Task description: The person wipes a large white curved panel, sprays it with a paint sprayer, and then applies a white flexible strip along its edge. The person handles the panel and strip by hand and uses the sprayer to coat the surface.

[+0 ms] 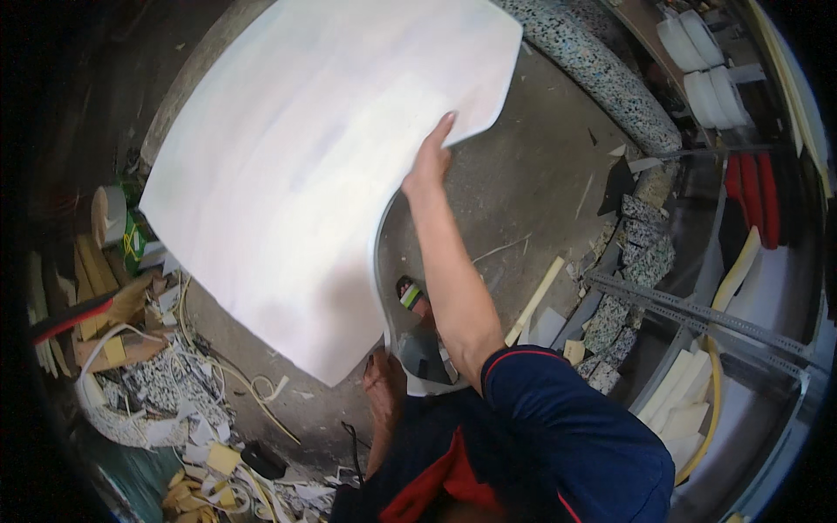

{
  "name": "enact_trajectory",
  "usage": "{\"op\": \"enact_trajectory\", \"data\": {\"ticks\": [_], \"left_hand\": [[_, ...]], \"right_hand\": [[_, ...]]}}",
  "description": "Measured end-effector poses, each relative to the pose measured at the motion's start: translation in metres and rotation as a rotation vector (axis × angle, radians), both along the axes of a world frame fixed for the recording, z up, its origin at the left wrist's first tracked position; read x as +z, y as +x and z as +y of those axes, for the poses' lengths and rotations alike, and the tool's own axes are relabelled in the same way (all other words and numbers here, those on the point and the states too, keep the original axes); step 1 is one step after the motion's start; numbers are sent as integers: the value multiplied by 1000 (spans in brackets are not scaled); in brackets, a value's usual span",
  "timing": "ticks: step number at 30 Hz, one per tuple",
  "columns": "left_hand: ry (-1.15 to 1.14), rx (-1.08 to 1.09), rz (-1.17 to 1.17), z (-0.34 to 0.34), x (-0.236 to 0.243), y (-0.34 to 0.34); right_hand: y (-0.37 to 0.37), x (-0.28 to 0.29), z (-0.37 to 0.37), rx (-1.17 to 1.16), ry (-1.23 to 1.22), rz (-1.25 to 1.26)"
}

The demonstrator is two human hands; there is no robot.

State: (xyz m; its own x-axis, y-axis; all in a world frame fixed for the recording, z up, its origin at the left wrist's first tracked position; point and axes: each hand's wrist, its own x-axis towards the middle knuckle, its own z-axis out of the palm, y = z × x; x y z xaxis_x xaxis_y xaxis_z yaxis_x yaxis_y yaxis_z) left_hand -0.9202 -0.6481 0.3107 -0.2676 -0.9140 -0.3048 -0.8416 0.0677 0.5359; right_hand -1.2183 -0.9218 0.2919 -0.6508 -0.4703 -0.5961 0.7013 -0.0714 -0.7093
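A large white sheet (pixel 288 174), apparently foam, fills the upper left and middle, with a curved cut-out along its right side. My right arm reaches forward to that curved edge. There my right hand (pixel 429 161) grips the sheet, thumb on top and the other fingers mostly hidden underneath. Close to my body, my left hand (pixel 382 376) is in shadow at the sheet's near edge and looks closed on it; its fingers show poorly. Beyond it, a foot in a striped sandal (pixel 413 298) shows on the floor below the cut-out.
Speckled foam rolls (pixel 602 78) lie at the far right. Foam offcuts (pixel 183 379) and strips heap at the left, with more speckled scraps (pixel 632 253) at the right. A metal rack (pixel 697 305) borders the right side, holding white rolls (pixel 711 70) and red pieces (pixel 754 196).
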Motion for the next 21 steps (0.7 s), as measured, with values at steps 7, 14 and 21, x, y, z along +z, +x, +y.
{"op": "enact_trajectory", "data": {"ticks": [7, 14, 21], "left_hand": [[-76, 6, 38, 1, 3, 0], [61, 126, 5, 8, 6, -17], [236, 433, 26, 40, -15, -18]], "right_hand": [[-150, -16, -13, -41, -276, 111], [-197, -37, -2, 273, -138, 274], [-224, -27, -12, 433, -76, 440]]}}
